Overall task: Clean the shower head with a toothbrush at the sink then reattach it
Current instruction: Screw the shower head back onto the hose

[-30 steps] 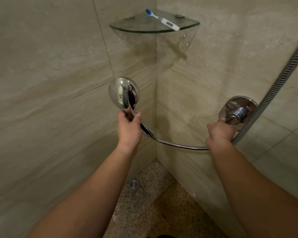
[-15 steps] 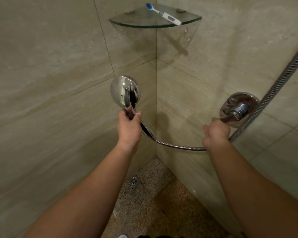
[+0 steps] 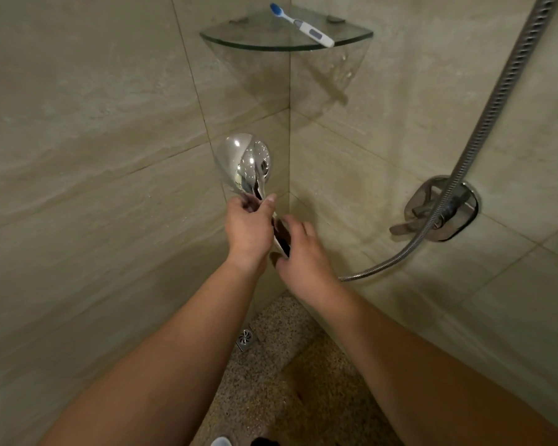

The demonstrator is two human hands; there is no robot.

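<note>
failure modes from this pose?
1. Left hand holds the chrome shower head only at its neck; the wet-looking handle could slip as the right hand works the lower end.
2. Once unscrewed, the metal hose may swing free.
3. Toothbrush overhangs the glass shelf edge.

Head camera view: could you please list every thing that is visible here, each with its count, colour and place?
Chrome handheld shower head: one, shiny silver, held up before the wall corner.
Ribbed metal shower hose: one, silver-grey, running from top right down toward the hands.
Round chrome wall valve: one, silver, on the right wall.
Clear glass corner shelf: one, transparent, high in the corner.
White toothbrush with blue head: one, lying on the shelf.
Square metal floor drain: one, grey, on the speckled floor.
Beige wall tiles: many, both walls.
Left hand: grips the shower head's handle.
Right hand: at the handle's lower end.
</note>
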